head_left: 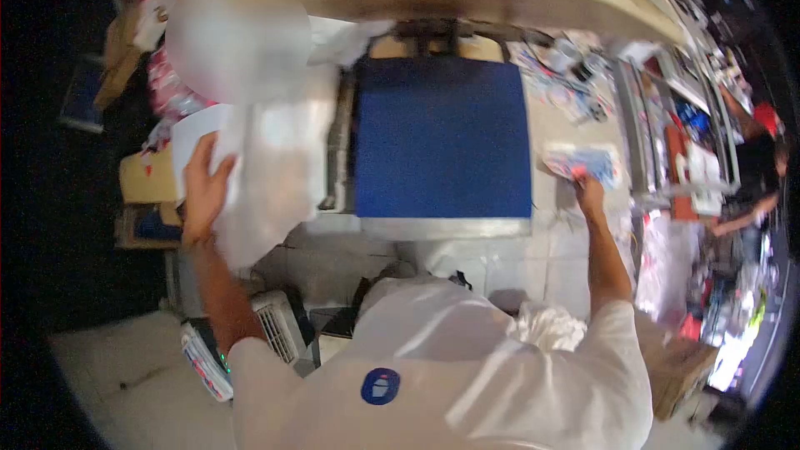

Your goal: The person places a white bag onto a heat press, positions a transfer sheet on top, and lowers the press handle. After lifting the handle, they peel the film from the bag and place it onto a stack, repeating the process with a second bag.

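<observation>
Fingers loosely spread, the left hand (205, 192) at frame left may let paper (197, 124) slip; the right hand (590, 193) pinches a print (597, 163).

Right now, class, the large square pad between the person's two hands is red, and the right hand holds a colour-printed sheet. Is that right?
Not quite. The head view shows the large square pad is blue, not red. The right hand does hold a colour-printed sheet.
</observation>
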Tool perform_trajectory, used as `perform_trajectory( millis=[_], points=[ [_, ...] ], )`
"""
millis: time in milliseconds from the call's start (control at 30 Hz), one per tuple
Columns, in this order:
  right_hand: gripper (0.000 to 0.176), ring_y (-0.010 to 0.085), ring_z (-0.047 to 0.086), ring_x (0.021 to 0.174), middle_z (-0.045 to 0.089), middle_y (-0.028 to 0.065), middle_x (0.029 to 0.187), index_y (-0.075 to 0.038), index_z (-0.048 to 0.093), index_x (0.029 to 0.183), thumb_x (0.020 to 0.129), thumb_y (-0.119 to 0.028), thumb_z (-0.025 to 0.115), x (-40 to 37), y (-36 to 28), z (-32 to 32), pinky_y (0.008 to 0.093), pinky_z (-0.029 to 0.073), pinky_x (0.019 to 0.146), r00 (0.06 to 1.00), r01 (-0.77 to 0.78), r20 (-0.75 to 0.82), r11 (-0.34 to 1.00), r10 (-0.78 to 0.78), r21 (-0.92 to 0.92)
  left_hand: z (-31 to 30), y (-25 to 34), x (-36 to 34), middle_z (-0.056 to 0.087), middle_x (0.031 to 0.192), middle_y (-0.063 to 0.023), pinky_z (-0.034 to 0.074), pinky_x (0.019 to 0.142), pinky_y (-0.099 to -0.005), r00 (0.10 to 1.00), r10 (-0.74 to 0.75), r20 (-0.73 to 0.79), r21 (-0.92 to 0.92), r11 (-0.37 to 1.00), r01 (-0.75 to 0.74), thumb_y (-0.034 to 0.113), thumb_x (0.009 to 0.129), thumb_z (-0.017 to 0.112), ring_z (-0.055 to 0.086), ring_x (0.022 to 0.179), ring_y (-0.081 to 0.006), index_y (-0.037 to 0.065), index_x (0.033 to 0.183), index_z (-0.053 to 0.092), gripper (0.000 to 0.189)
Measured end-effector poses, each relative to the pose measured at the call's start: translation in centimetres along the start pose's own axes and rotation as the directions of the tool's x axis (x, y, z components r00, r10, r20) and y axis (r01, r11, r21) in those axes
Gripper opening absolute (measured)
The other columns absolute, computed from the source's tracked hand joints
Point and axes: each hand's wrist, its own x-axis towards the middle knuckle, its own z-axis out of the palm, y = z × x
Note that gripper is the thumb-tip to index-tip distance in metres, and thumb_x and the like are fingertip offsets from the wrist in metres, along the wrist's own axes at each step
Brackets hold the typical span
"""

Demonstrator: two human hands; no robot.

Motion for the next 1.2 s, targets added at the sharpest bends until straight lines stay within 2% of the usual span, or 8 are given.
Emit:
perform_trajectory(
  millis=[233, 433, 533, 600, 633, 767, 1067, 1200],
  points=[
    [0.015, 0.0300, 0.070, 0.078, 0.072, 0.0162, 0.086, -0.003, 0.070, 0.087, 0.080, -0.016, 0.073, 0.2, 0.5, -1.6, 0.0381, 0.053, 0.071, 1.000, 0.006, -0.002, 0.926, -0.006, 0.377, -3.1, 9.3, -9.5, 0.063, 0.096, -0.0048, 0.045, 0.081, -0.0270, 1.000, -0.003, -0.017, -0.116, 0.993, 0.001, 0.014, 0.088, 0.072, 0.056, 0.085, -0.0107, -0.003, 0.105, 0.064, 0.025],
    [0.017, 0.0246, 0.070, 0.080, 0.072, 0.0164, 0.087, 0.002, 0.068, 0.090, 0.090, -0.015, 0.066, 0.0, -0.4, -4.0, 0.0341, 0.053, 0.073, 0.928, -0.089, -0.258, 0.832, 0.269, 0.547, 1.9, 5.8, -12.3, 0.062, 0.111, -0.0092, 0.048, 0.088, -0.0335, 0.964, -0.182, -0.194, -0.527, 0.848, 0.055, 0.014, 0.088, 0.071, 0.059, 0.095, -0.0170, -0.004, 0.133, 0.047, 0.054],
    [0.023, 0.0181, 0.068, 0.078, 0.072, 0.0125, 0.084, 0.003, 0.068, 0.092, 0.094, -0.019, 0.063, -0.3, -1.5, -5.7, 0.0314, 0.052, 0.073, 0.835, 0.052, -0.411, 0.691, 0.366, 0.721, 7.8, 7.1, -10.5, 0.055, 0.126, -0.0125, 0.042, 0.100, -0.0328, 0.949, -0.268, 0.164, -0.474, 0.822, 0.315, 0.016, 0.091, 0.069, 0.053, 0.113, -0.0192, -0.004, 0.141, 0.040, 0.061],
    [0.020, 0.0155, 0.068, 0.082, 0.071, 0.0104, 0.092, 0.003, 0.064, 0.097, 0.097, -0.017, 0.062, -1.5, -5.0, -9.1, 0.0283, 0.054, 0.076, 0.819, 0.103, -0.375, 0.533, 0.434, 0.840, 14.1, 7.3, -9.9, 0.060, 0.114, -0.0099, 0.045, 0.091, -0.0284, 0.940, -0.341, -0.031, -0.368, 0.878, 0.306, 0.019, 0.092, 0.068, 0.056, 0.103, -0.0158, -0.004, 0.125, 0.051, 0.044],
    [0.020, 0.0166, 0.069, 0.084, 0.071, 0.0111, 0.093, 0.003, 0.064, 0.098, 0.098, -0.017, 0.061, -1.3, -3.2, -8.9, 0.0295, 0.055, 0.075, 0.831, 0.060, -0.419, 0.690, 0.365, 0.721, 16.1, 7.0, -9.0, 0.062, 0.105, -0.0074, 0.047, 0.085, -0.0263, 0.945, -0.253, 0.205, -0.508, 0.798, 0.324, 0.019, 0.093, 0.068, 0.058, 0.095, -0.0141, -0.002, 0.118, 0.054, 0.035],
    [0.021, 0.0174, 0.069, 0.083, 0.072, 0.0124, 0.100, 0.002, 0.063, 0.104, 0.098, -0.019, 0.060, -4.0, -7.9, -13.2, 0.0290, 0.055, 0.072, 0.816, 0.129, -0.340, 0.426, 0.467, 0.895, 25.3, 3.4, -8.5, 0.065, 0.092, -0.0037, 0.045, 0.074, -0.0219, 0.946, -0.157, 0.282, -0.563, 0.772, 0.296, 0.013, 0.094, 0.067, 0.058, 0.084, -0.0071, 0.002, 0.100, 0.056, 0.017],
    [0.031, 0.0163, 0.066, 0.093, 0.069, 0.0135, 0.113, 0.003, 0.063, 0.121, 0.100, -0.019, 0.059, -8.7, -9.2, -16.9, 0.0267, 0.051, 0.082, 0.792, 0.165, -0.413, 0.494, 0.449, 0.853, 31.7, 2.0, -6.1, 0.066, 0.088, -0.0055, 0.046, 0.074, -0.0261, 0.985, -0.146, -0.086, -0.562, 0.824, 0.073, 0.015, 0.092, 0.069, 0.057, 0.078, -0.0108, -0.001, 0.095, 0.058, 0.019],
    [0.030, 0.0152, 0.065, 0.096, 0.068, 0.0117, 0.113, 0.004, 0.063, 0.120, 0.100, -0.017, 0.058, -7.1, -10.8, -16.5, 0.0278, 0.051, 0.084, 0.773, 0.221, -0.482, 0.536, 0.412, 0.815, 32.0, 2.0, -4.3, 0.068, 0.089, -0.0138, 0.049, 0.073, -0.0345, 0.952, -0.125, -0.278, -0.186, 0.980, 0.074, 0.023, 0.086, 0.073, 0.062, 0.077, -0.0254, -0.001, 0.092, 0.061, 0.028]
  ],
)
